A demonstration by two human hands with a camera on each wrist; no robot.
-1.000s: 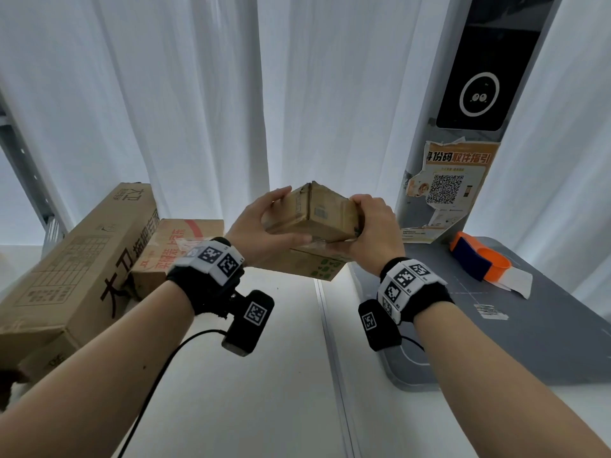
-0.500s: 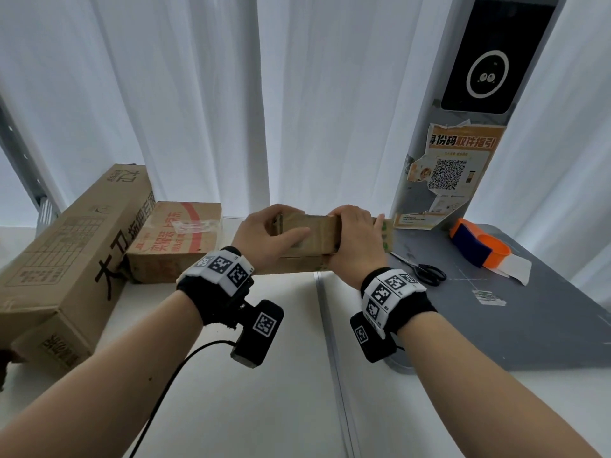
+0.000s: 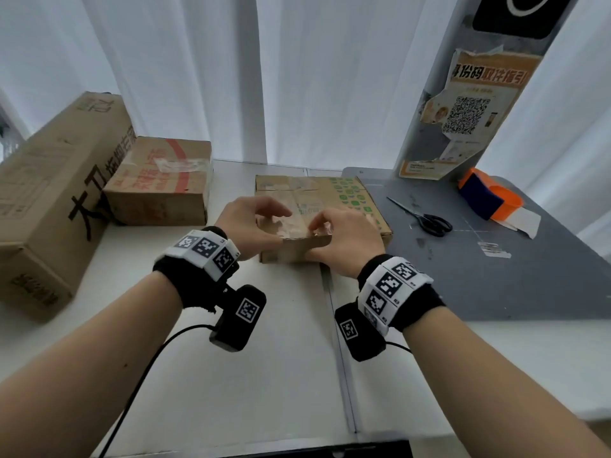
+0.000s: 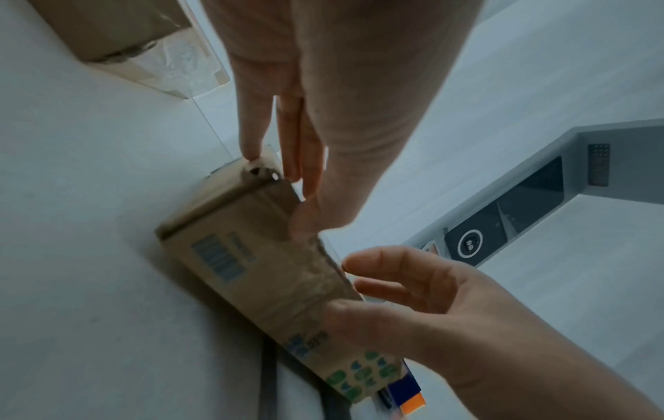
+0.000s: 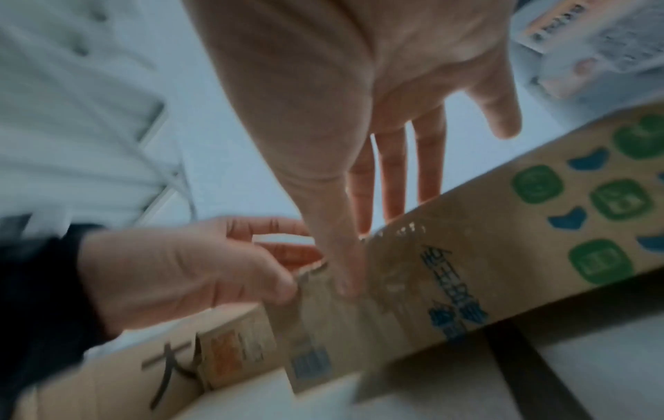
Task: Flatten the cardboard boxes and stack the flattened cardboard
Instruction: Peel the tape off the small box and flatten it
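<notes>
Cardboard box (image 3: 317,206) lies on the table, both hands' fingers pinching its near flap.

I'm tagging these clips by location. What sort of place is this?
Probably a parcel pickup or packing station. A pickup-code poster with a QR code hangs on a grey pillar, taped shipping cartons sit on the white table, and scissors lie on a grey cutting mat.

White curtains (image 3: 198,77) backlit; white table (image 3: 264,375); grey mat (image 3: 496,276); grey pillar (image 3: 429,110)
</notes>
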